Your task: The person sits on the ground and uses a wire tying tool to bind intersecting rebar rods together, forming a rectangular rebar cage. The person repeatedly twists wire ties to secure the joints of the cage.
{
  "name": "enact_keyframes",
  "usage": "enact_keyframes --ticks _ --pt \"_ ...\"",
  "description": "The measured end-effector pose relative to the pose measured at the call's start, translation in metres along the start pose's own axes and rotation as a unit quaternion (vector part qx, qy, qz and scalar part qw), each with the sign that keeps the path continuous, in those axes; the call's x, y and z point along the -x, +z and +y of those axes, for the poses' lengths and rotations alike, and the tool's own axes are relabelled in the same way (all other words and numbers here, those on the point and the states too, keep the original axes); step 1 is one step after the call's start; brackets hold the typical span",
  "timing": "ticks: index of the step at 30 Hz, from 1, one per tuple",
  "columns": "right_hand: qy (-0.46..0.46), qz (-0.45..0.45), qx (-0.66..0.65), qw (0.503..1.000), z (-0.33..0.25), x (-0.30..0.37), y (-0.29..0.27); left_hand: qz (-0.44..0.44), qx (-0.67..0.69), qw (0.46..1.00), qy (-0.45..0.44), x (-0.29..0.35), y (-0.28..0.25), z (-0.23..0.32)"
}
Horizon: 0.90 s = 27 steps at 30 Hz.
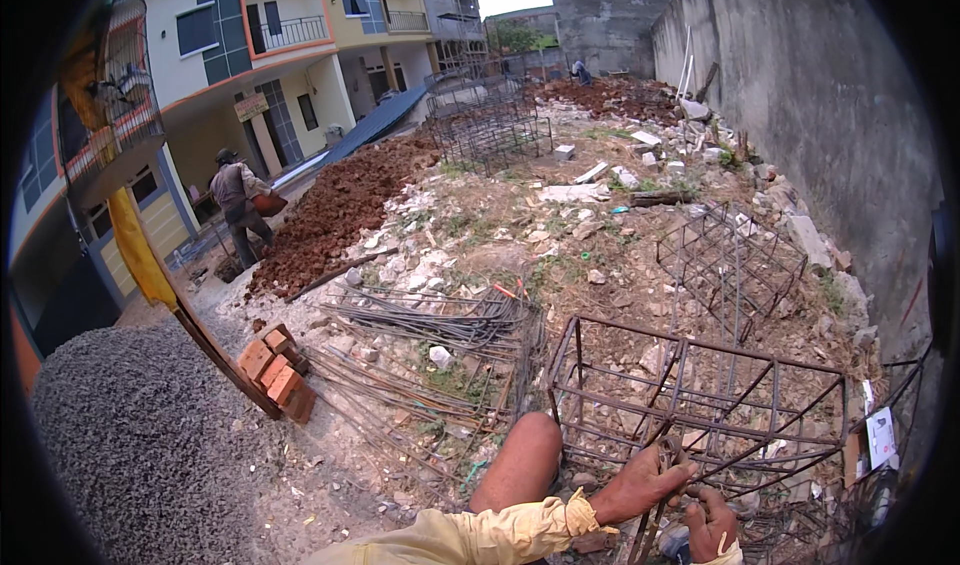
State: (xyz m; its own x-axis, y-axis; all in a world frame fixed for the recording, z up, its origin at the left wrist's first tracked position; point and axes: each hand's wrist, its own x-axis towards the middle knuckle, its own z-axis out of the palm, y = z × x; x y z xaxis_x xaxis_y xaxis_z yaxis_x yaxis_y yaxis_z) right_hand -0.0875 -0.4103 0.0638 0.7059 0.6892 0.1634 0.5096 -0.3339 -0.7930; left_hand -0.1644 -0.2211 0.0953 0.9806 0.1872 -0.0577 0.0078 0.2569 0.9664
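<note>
Building plot strewn with rubble, walled in grey concrete (800, 95) on the right and faced by painted houses (270, 45) on the left. Grey gravel heap (140, 445) at lower left; mound of red earth (340, 205) beyond it, with another person (238, 205) walking beside it, carrying a reddish tub. Loose steel bars (430, 320) flat on the ground in the middle, a small stack of red bricks (275, 370) just beside them.

Nearest, at lower right: rusty rebar cage (700, 395), a box of thin rods lying on the ground, long axis running left to right across the view and slightly away. Directly ahead of and above both hands, bare knee (525, 455) just to its left.

Left hand (640, 485), reaching in from a yellow sleeve (500, 535), up against the cage's near lower edge, fingers (675, 475) curled around a rod or a stirrup there; exact bar hard to tell. Right hand (710, 530) lower and just to the right, near the frame's bottom edge, fingers folded in a loose fist close to the same edge; whether pinching wire, a tool or a rod cannot be told. Left hand the nearer to the cage, already touching.
</note>
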Motion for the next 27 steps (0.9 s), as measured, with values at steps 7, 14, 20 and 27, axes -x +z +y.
enact_keyframes --ticks 7,14,20,27 --pt "0.111 0.058 -0.107 0.986 -0.002 -0.007 -0.004 -0.010 -0.090 0.996 0.023 0.003 -0.009 -0.006" --pt "0.052 0.071 -0.178 0.980 0.048 -0.008 -0.006 0.011 -0.105 0.994 -0.020 0.002 -0.012 -0.018" --pt "0.048 0.095 -0.169 0.980 0.046 -0.004 -0.002 -0.023 -0.078 0.997 0.017 0.001 -0.012 -0.037" --pt "0.026 -0.032 0.001 0.999 0.022 0.003 -0.020 0.077 -0.216 0.972 0.051 -0.009 -0.018 -0.041"
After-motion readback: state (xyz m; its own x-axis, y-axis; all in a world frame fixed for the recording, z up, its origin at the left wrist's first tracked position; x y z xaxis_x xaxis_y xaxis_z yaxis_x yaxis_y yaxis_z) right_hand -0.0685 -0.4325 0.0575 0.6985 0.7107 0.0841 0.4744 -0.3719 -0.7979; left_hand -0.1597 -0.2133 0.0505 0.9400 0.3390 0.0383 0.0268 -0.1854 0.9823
